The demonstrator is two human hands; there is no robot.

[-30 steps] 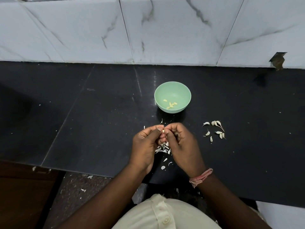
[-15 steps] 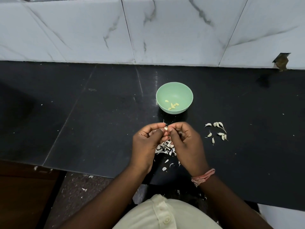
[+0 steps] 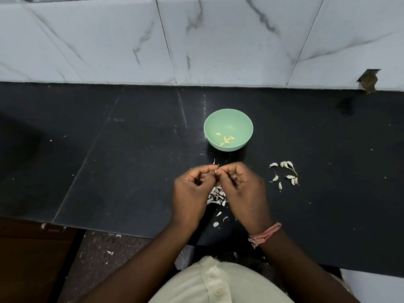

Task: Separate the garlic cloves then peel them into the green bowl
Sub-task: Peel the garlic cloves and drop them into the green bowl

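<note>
Head view, looking down on a black desk [image 3: 131, 171] set against a white marbled wall [image 3: 218, 40]. The left hand [image 3: 192, 191] and right hand [image 3: 242, 189] meet at their fingertips over the desk, just in front of the bowl [image 3: 247, 121]. Both have curled fingers and together pinch a small garlic clove [image 3: 216, 172], of which only a pale sliver shows between thumb and forefinger tips. A thin strip of skin [image 3: 214, 161] sticks up just behind the left fingertips; whether it is held or lies on the desk cannot be told. The green bowl stands upright on the desk beyond the hands and holds a few peeled cloves [image 3: 226, 140], yellowish, gathered low on its near side. To the right of the hands, apart from them, lie the unpeeled cloves [image 3: 284, 173], white and some with long tails, loosely scattered. A heap of peels [image 3: 216, 195] lies on the desk beneath and between the two hands, with a few stray pieces nearer the desk's front edge. A pink thread band [image 3: 264, 235] circles the right wrist. A pale buttoned shirt [image 3: 218, 283] fills the bottom edge.
</note>
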